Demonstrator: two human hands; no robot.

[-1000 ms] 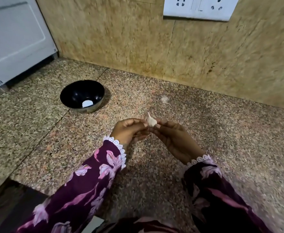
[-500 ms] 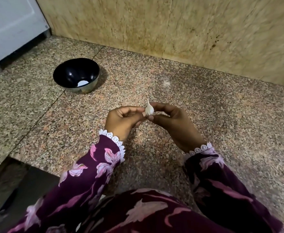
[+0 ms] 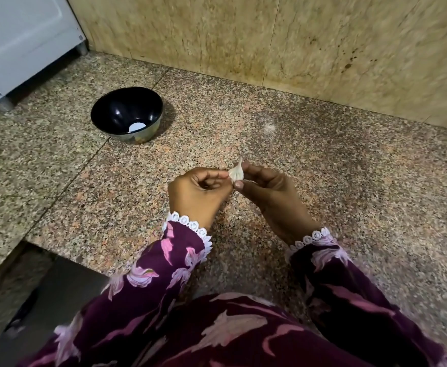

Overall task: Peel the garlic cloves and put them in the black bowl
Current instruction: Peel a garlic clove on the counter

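At nine to ten o'clock a smooth white appliance (image 3: 18,43) stands on short metal feet on the counter (image 3: 349,181), a speckled granite slab in pink, grey and black with a straight seam running toward the lower left. Behind it, from eleven to two o'clock, rises a wall (image 3: 270,35) of mottled tan stone tiles with dark specks at the right.

At ten o'clock from the hands sits the bowl (image 3: 106,116), round and deep, glossy black inside with a shiny metal outside. A small pale, rounded piece (image 3: 137,126), probably a peeled clove, lies at its bottom.

Near the centre, the left hand (image 3: 197,193) has its fingers curled inward, and its fingertips pinch the left edge of the clove (image 3: 236,172). The clove is pale, ribbed and papery-skinned, teardrop-shaped with its thin tip pointing up; it is held above the counter, well apart from the bowl. The right hand (image 3: 270,194) pinches it from the right, forefinger above and thumb below, the other fingers folded. Both wrists wear maroon floral sleeves (image 3: 180,252) edged with white scalloped lace.
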